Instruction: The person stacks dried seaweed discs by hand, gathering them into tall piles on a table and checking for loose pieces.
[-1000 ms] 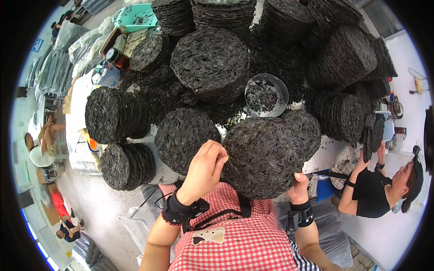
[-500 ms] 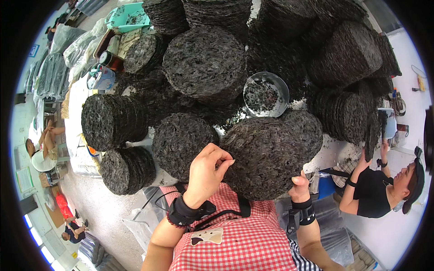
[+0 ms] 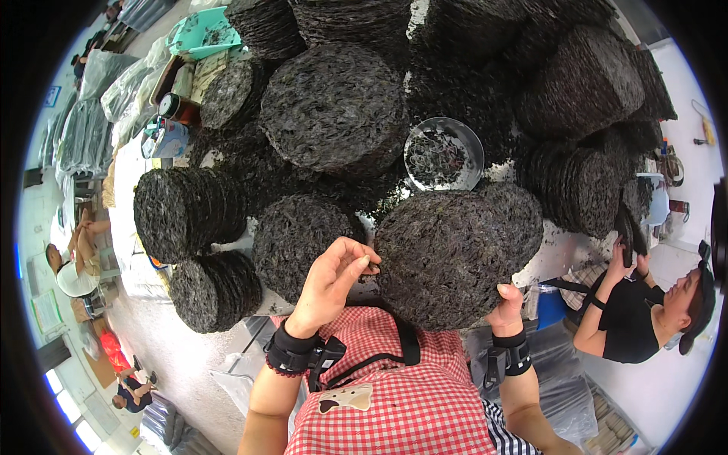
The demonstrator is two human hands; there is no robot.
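A round, dark sheet of dried seaweed point(image 3: 447, 258) is held up in front of me, tilted toward me. My right hand point(image 3: 506, 309) grips its lower right edge, thumb on the near face and the other fingers hidden behind. Beside its left edge, my left hand point(image 3: 337, 274) is closed in a pinch. Whatever sits between those fingertips is too small to make out. Behind the sheet another seaweed round point(image 3: 516, 224) shows partly. To the left of it a stack of seaweed rounds point(image 3: 299, 246) stands close by my left hand.
A round metal pan point(image 3: 472, 163) with seaweed scraps lies beyond the sheet. Tall seaweed stacks point(image 3: 334, 106) crowd the far side, and more stacks point(image 3: 182, 212) lie at the left. A teal basin point(image 3: 199, 42) is far left. On the right a co-worker point(image 3: 629, 311) handles seaweed.
My left hand has drawn slightly left and down, its pinch now off the sheet's face and beside its edge. The sheet has shifted slightly up. The co-worker's seaweed piece has tilted.
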